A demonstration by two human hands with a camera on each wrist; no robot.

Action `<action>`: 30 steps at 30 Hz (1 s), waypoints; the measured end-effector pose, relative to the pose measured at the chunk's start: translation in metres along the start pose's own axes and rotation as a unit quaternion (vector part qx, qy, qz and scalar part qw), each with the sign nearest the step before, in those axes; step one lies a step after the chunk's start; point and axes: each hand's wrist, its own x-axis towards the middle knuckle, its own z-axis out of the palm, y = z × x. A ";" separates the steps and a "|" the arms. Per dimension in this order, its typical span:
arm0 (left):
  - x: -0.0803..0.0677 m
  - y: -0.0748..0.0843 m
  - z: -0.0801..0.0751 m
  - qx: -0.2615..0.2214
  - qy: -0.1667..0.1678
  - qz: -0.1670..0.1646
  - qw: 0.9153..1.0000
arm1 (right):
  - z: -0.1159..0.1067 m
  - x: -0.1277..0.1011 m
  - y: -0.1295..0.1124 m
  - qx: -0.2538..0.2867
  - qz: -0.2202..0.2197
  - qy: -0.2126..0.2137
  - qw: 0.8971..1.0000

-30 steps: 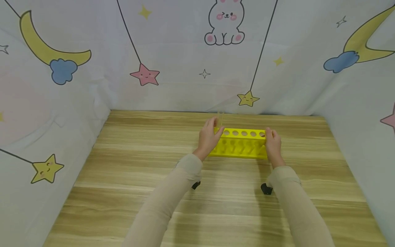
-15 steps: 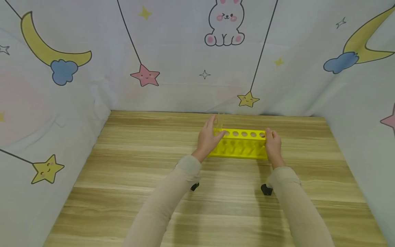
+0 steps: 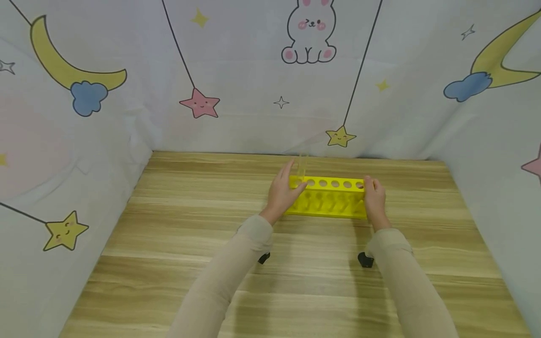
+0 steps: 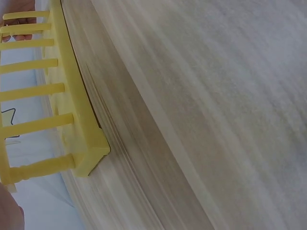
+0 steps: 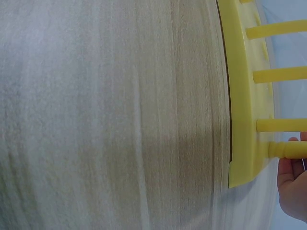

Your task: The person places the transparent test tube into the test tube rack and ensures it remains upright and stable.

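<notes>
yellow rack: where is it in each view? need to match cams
Head: rack at centre, far half of the table, left hand and right hand at its ends.
Left wrist: rack along the left edge, its base corner at lower left.
Right wrist: rack along the right edge, its base corner at lower right.
Shared landmark: the rack's yellow base edge on the wood.
</notes>
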 end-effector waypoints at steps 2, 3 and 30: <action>-0.001 -0.002 0.000 -0.005 -0.005 -0.003 1.000 | 0.000 0.000 0.000 -0.002 0.002 0.002 1.000; -0.002 -0.003 0.000 -0.006 -0.007 -0.004 1.000 | 0.000 0.000 0.000 -0.002 0.003 0.004 1.000; -0.023 -0.033 -0.004 -0.007 -0.054 -0.021 0.998 | -0.002 -0.001 0.002 -0.034 -0.007 -0.010 0.999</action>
